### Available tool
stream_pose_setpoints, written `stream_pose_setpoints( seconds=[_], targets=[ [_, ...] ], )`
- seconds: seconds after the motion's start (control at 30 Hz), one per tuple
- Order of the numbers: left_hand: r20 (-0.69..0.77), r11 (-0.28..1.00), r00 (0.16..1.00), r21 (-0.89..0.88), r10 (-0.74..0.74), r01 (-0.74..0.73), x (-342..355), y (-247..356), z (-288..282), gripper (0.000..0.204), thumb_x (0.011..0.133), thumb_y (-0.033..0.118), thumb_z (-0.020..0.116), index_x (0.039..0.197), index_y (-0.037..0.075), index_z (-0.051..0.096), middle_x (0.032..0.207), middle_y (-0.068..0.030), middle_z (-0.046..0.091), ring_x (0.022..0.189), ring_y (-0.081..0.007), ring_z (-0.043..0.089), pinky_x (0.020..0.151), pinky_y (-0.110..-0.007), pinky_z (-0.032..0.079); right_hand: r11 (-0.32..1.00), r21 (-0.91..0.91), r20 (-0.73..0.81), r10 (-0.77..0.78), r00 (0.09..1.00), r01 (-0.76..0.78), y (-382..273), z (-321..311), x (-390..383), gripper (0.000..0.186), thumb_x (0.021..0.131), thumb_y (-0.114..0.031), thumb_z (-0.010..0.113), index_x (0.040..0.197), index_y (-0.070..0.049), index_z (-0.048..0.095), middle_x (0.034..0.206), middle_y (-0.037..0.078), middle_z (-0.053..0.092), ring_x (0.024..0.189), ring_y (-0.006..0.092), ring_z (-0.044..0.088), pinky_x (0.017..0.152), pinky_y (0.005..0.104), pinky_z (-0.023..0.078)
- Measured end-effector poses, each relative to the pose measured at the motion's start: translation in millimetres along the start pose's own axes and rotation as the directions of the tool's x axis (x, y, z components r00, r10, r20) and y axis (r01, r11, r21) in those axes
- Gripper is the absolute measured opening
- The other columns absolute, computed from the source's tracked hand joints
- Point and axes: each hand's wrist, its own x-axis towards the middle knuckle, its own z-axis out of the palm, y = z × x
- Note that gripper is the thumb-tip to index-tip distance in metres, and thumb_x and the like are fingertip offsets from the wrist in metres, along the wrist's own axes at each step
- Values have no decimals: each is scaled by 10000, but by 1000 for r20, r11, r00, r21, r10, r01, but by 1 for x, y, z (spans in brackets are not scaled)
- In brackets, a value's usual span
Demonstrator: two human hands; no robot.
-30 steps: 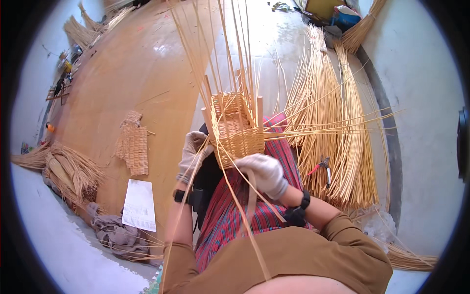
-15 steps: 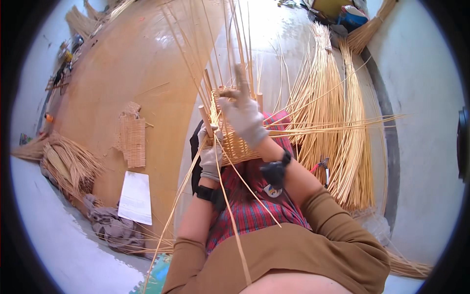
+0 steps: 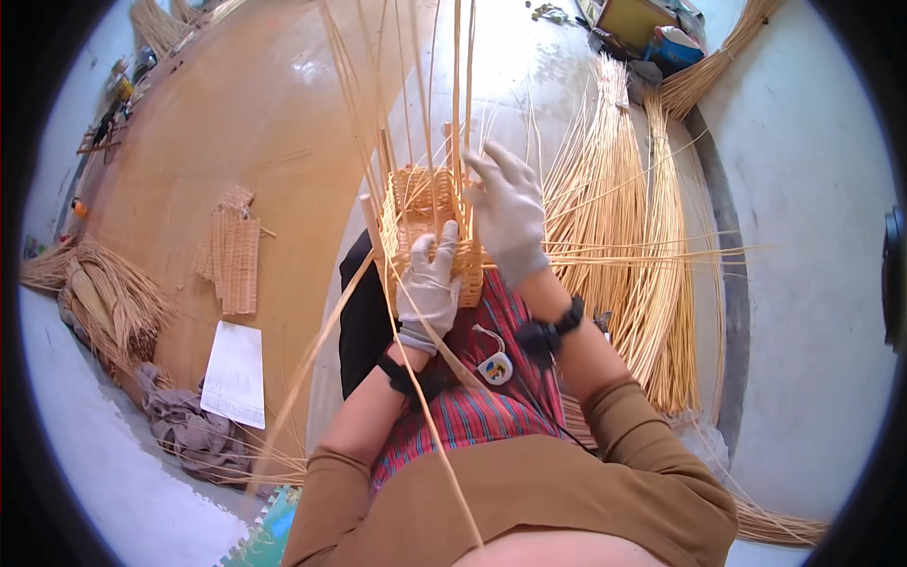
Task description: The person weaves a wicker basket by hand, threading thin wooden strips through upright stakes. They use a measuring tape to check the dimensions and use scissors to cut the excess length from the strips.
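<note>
A half-woven wicker basket of pale cane rests on my lap, its inside showing. Wooden pegs stand at its corners, and long cane stakes rise from its walls. My left hand, in a whitish glove, grips the near wall with fingers over the rim. Beside the right wall, my gloved right hand is raised, fingers stretched out close to the upright stakes and nothing visible in them. Loose cane strands trail from the near left corner toward my body.
Large bundles of cane lie on the floor at the right. To the left are a flat woven piece, a white sheet, a grey cloth and another cane bundle. Long strands stick out rightward from the basket.
The basket has turned and tipped so its inside shows more. My left hand has gone from the left corner peg to the near wall. My right hand has moved right, off the basket's middle.
</note>
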Motion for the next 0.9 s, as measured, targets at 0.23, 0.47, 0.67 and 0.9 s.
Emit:
stream_pose_setpoints(
  seconds=[0.23,0.47,0.67,0.9],
  targets=[
    [87,979,993,181,79,-94,-5,-16,8,657,821,136,754,1449,199,574,1302,-163,572,970,-386,663,839,-480,530,125,773,415,643,644,-623,73,-11,-51,316,1116,-181,461,1378,-26,548,755,-8,547,671,79,552,717,297,589],
    [1,969,969,16,247,-247,15,8,9,862,801,244,804,1547,44,423,1147,-132,643,1045,-343,625,995,-477,447,275,759,390,533,751,-589,50,-48,-75,283,1078,-140,515,1314,-15,606,716,-16,570,671,91,584,690,294,577],
    [46,980,983,-89,180,-176,24,15,15,820,829,249,803,1544,69,445,1043,-145,669,986,-344,639,900,-409,496,605,753,286,52,957,-258,-46,-40,-94,502,879,34,676,1373,1,592,1158,140,704,1111,227,684,916,369,557],
    [150,287,846,-899,-511,332,-20,-9,14,231,1066,60,520,1285,36,589,1181,-80,635,1057,-198,665,950,-374,569,739,383,550,300,780,-554,13,-12,-46,510,850,-232,807,1259,-6,602,1123,188,639,1061,327,651,962,419,508]
  ],
)
